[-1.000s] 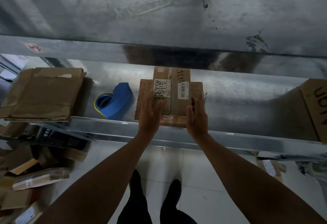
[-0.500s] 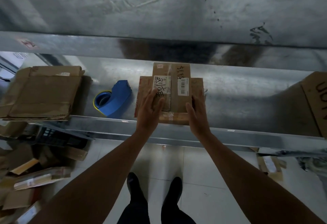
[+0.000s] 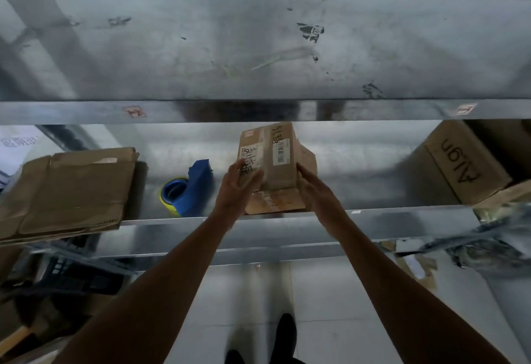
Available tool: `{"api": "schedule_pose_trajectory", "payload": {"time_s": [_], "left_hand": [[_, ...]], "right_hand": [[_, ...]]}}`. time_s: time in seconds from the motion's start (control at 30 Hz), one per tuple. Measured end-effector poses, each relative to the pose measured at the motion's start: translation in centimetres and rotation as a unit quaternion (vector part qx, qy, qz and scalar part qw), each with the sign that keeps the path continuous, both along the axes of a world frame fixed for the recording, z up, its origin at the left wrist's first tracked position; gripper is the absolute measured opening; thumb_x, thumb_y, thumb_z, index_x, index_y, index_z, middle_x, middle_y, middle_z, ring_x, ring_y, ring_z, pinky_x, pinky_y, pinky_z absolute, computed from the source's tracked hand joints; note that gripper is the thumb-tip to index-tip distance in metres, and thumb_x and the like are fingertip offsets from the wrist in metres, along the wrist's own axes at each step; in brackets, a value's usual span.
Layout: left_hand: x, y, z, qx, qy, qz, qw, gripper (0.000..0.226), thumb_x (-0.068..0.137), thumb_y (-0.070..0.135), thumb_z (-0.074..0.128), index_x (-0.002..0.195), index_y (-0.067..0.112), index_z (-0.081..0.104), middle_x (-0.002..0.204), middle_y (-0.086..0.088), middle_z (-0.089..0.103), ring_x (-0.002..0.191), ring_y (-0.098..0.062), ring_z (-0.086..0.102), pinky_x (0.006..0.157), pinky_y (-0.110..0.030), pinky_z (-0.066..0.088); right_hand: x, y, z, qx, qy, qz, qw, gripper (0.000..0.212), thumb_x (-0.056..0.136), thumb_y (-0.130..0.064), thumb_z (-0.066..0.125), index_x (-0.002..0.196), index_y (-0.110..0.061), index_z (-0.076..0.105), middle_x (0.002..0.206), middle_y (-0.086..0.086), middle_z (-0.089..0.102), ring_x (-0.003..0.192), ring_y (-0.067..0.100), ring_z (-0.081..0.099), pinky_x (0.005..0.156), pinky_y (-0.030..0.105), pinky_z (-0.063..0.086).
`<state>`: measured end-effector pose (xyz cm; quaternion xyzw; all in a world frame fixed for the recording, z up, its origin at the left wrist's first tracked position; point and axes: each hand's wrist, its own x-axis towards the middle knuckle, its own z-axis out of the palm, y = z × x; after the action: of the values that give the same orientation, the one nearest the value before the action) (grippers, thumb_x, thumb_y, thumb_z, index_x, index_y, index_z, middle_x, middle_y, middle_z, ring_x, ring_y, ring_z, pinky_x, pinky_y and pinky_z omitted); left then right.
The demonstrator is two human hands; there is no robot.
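Metal shelf (image 3: 373, 182) ahead; arms outstretched, left grip (image 3: 240, 188) and right grip (image 3: 313, 191) curl round the tilted parcel (image 3: 273, 156).

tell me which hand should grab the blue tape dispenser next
Left, probably: the left hand holds the small brown cardboard parcel on the side nearest the blue plastic tape dispenser, while the right hand holds its far side.
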<state>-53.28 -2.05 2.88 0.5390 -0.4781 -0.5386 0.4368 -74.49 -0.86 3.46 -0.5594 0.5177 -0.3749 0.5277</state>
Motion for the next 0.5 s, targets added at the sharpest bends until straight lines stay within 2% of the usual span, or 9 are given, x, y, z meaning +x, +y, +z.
{"api": "schedule_pose_trajectory", "payload": {"time_s": [0.1, 0.17, 0.2, 0.27, 0.33, 0.37, 0.4, 0.5], "left_hand": [[0.7, 0.5, 0.6, 0.024, -0.011, -0.02, 0.999, 0.079, 0.075, 0.082, 0.059, 0.134, 0.032, 0.046, 0.123, 0.005, 0.064, 0.108, -0.017, 0.067, 0.088, -0.046, 0.059], [0.9, 0.7, 1.6, 0.047, 0.011, -0.022, 0.999, 0.078, 0.076, 0.078, 0.061, 0.135, 0.03, 0.042, 0.124, 0.001, 0.063, 0.107, -0.02, 0.067, 0.086, -0.044, 0.06], [1.0, 0.9, 2.3, 0.063, 0.028, -0.019, 0.997, 0.076, 0.078, 0.073, 0.062, 0.136, 0.029, 0.039, 0.125, -0.001, 0.062, 0.105, -0.02, 0.068, 0.081, -0.038, 0.061], [1.1, 1.3, 2.9, 0.099, 0.071, -0.015, 0.992, 0.075, 0.078, 0.066, 0.061, 0.136, 0.028, 0.033, 0.121, 0.0, 0.06, 0.097, -0.018, 0.07, 0.064, -0.027, 0.06], [1.1, 1.7, 2.7, 0.108, 0.104, -0.017, 0.989, 0.08, 0.075, 0.069, 0.06, 0.137, 0.027, 0.033, 0.12, 0.0, 0.063, 0.09, -0.016, 0.073, 0.059, -0.025, 0.058], [1.0, 1.8, 2.5, 0.102, 0.117, -0.027, 0.987, 0.085, 0.074, 0.075, 0.059, 0.138, 0.024, 0.036, 0.121, -0.002, 0.066, 0.092, -0.018, 0.074, 0.064, -0.029, 0.06], [0.9, 1.9, 2.2, 0.097, 0.128, -0.044, 0.986, 0.09, 0.074, 0.08, 0.056, 0.139, 0.02, 0.041, 0.122, -0.005, 0.068, 0.097, -0.022, 0.073, 0.073, -0.035, 0.062], [0.9, 2.1, 1.2, 0.114, 0.125, -0.077, 0.983, 0.098, 0.069, 0.092, 0.048, 0.133, 0.02, 0.06, 0.121, -0.009, 0.071, 0.107, -0.031, 0.07, 0.095, -0.054, 0.054]], "right_hand": [[0.7, 1.2, 1.5, -0.037, 0.011, 0.011, 0.999, 0.038, 0.108, -0.037, 0.047, 0.144, -0.029, 0.054, 0.139, -0.002, 0.06, 0.123, 0.018, 0.064, 0.092, 0.042, 0.061], [1.0, 1.7, 2.1, -0.049, 0.009, 0.027, 0.998, 0.042, 0.108, -0.037, 0.044, 0.148, -0.027, 0.049, 0.143, 0.001, 0.056, 0.126, 0.017, 0.061, 0.092, 0.038, 0.06], [1.3, 1.9, 2.2, -0.066, 0.008, 0.033, 0.997, 0.044, 0.107, -0.039, 0.044, 0.148, -0.024, 0.049, 0.144, 0.002, 0.055, 0.128, 0.019, 0.06, 0.094, 0.04, 0.059], [1.8, 2.0, 2.3, -0.123, 0.043, 0.03, 0.991, 0.045, 0.106, -0.049, 0.045, 0.142, -0.023, 0.054, 0.142, 0.002, 0.056, 0.131, 0.027, 0.056, 0.102, 0.057, 0.053], [2.2, 1.8, 2.4, -0.189, 0.174, -0.01, 0.966, 0.042, 0.102, -0.062, 0.04, 0.135, -0.04, 0.052, 0.148, -0.007, 0.051, 0.141, 0.025, 0.044, 0.114, 0.072, 0.029], [2.4, 1.6, 2.8, -0.202, 0.244, -0.032, 0.948, 0.042, 0.099, -0.066, 0.037, 0.134, -0.046, 0.047, 0.151, -0.011, 0.047, 0.145, 0.024, 0.037, 0.118, 0.073, 0.016], [2.5, 1.4, 3.2, -0.219, 0.293, -0.038, 0.93, 0.044, 0.096, -0.068, 0.036, 0.134, -0.048, 0.044, 0.152, -0.012, 0.046, 0.147, 0.024, 0.033, 0.118, 0.072, 0.014], [2.9, 1.0, 3.6, -0.25, 0.361, -0.007, 0.898, 0.05, 0.091, -0.066, 0.04, 0.134, -0.045, 0.052, 0.15, -0.015, 0.049, 0.148, 0.025, 0.031, 0.113, 0.066, 0.029]]}}
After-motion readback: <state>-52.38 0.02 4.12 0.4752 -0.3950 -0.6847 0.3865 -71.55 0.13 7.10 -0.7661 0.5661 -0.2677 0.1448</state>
